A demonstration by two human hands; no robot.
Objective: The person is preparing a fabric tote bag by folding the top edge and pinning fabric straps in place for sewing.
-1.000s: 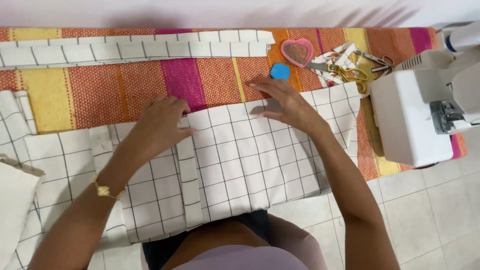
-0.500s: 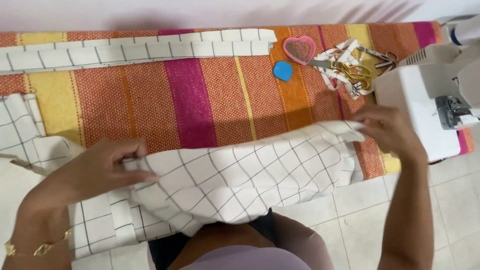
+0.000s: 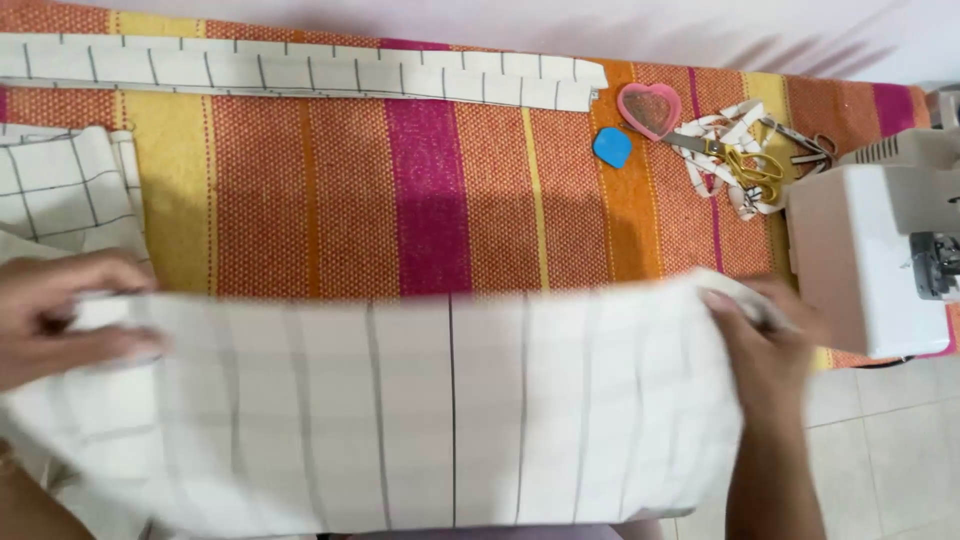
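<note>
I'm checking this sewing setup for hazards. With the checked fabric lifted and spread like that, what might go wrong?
The checked fabric, stretched between left hand and right hand, has its right edge close to the white sewing machine and might snag there. Swung forward, it might sweep the scissors, blue chalk or heart-shaped dish.

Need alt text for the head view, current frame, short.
Two bare hands, left hand and right hand, hold a white grid-patterned cloth stretched between them by its upper corners, above a striped orange, pink and yellow mat. Beyond it lie a folded strip of the same cloth, a pink heart-shaped dish, a blue chalk piece and scissors; a white sewing machine stands at right.
</note>
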